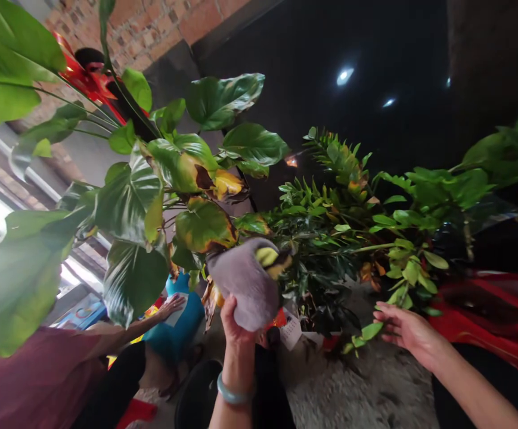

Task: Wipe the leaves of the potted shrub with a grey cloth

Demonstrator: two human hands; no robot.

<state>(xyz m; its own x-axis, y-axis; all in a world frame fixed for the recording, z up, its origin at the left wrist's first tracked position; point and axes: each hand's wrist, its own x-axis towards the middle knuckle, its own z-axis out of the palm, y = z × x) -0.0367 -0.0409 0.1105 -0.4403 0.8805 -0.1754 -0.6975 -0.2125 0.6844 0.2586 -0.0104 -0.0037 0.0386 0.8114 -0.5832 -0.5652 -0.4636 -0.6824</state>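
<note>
My left hand point(237, 325), with a pale bangle point(232, 390) on its wrist, is closed round a grey cloth point(250, 286). The cloth is slightly blurred and lies against a yellow and brown leaf point(268, 256) that pokes out at its upper right. My right hand point(404, 333) is beside the low green leaves point(368, 333) of a plant, its fingers loosely apart. Whether those fingertips touch a leaf is hard to make out. Above the cloth spreads a large-leaved plant point(129, 199), some of its leaves yellowed with brown edges.
On the left, another person in a pink shirt point(39, 381) holds a white cloth point(177, 310) against a blue pot point(176, 330). Bushy plants point(325, 208) stand before a dark glossy wall point(330, 53). Red plastic things point(495, 322) are at right. A red ribbon point(86, 77) hangs upper left.
</note>
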